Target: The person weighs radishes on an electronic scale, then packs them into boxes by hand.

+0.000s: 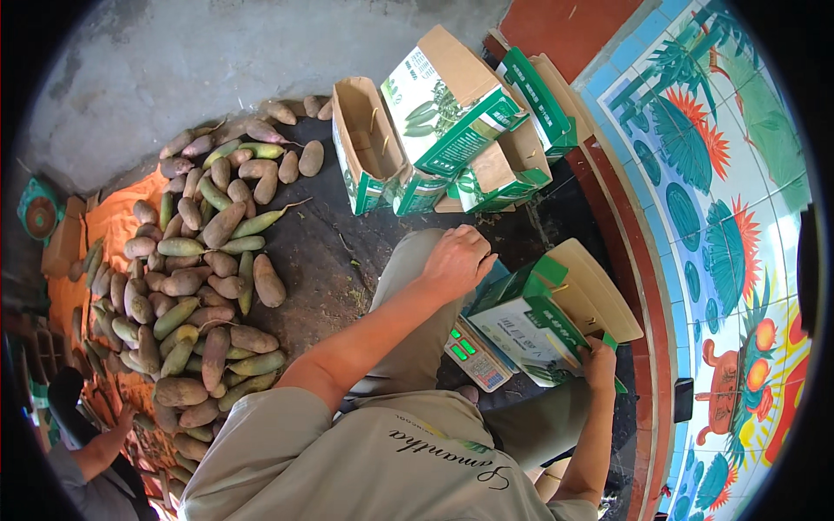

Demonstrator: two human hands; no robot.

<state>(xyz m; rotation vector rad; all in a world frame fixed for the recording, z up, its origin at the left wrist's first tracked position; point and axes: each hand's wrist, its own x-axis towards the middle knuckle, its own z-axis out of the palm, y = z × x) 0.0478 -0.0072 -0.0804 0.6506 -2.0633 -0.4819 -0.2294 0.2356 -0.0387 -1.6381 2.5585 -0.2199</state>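
Observation:
A green and white cardboard box (530, 334) with raised flaps sits tilted over a digital scale (478, 356), whose green display is lit. My right hand (599, 361) grips the box's near right edge, fingers curled over the rim. What lies inside the box is hidden by its wall and flaps. Resting on my left knee, my left hand (459, 258) is loosely closed, and no object shows in it. To the left spreads a large pile of long root vegetables (178, 282), brown, green and purplish, that look like radishes.
Several open cardboard boxes (447, 113) stand stacked ahead. A painted tile wall (695, 217) and a red-brown ledge (638, 286) curve along the right. An orange sheet (104, 239) lies under part of the pile. Another person's hand (127, 417) reaches in at lower left.

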